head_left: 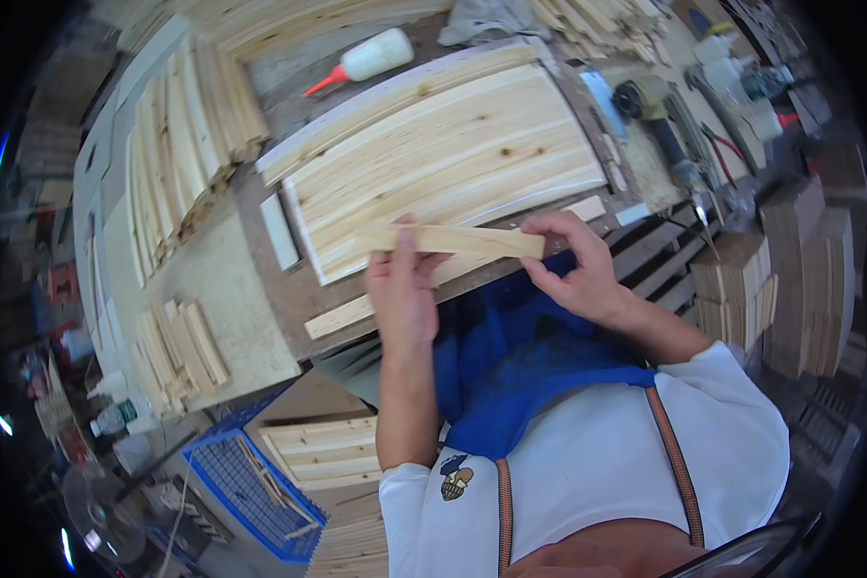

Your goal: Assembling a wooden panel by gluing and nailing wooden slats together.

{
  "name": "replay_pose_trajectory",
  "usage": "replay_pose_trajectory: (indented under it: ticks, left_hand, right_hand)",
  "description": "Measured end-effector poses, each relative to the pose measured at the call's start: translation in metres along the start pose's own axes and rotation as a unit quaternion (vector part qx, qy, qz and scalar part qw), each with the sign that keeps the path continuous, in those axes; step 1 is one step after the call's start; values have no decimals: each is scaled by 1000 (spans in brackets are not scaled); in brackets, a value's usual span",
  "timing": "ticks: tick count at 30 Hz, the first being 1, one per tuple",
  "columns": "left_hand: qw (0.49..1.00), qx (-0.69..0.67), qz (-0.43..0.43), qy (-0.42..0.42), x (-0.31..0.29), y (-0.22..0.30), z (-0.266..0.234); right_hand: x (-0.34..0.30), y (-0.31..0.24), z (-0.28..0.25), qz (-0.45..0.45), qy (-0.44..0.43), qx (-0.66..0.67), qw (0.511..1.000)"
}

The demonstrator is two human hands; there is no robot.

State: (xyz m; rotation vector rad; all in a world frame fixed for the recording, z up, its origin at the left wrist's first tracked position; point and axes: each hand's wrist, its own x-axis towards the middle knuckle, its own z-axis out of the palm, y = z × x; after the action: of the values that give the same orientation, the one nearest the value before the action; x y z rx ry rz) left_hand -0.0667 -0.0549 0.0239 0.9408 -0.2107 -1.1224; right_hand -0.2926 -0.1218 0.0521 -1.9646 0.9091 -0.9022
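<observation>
Head: slat [467, 241] across left grip [403, 289], right grip [585, 270]

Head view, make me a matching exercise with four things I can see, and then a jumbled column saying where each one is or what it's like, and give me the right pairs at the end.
1. Strip
2. Panel
3. Power tool
4. Crate

A. blue, at lower left
B. held by the left hand and right hand
C. to the right of the panel
D. lying flat, dark knots showing

Pairs: 1-B, 2-D, 3-C, 4-A
</observation>
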Motion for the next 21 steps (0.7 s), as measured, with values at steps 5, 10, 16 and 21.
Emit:
replay_pose_trajectory:
  ticks: [5, 10, 16, 21]
  left_hand:
    - [999, 25, 14, 18, 0, 11, -10]
    - [998, 47, 26, 34, -8, 13, -9]
    - [998, 29, 49, 31, -7, 15, -13]
    - [992, 123, 31, -4, -27, 21, -8]
  right_hand:
    - [4, 7, -1, 98, 33, 161, 981]
    - [8, 19, -9, 278, -66, 376, 882]
    - [9, 15, -10, 272, -16, 426, 863]
    - [22, 17, -17, 288, 79, 430, 852]
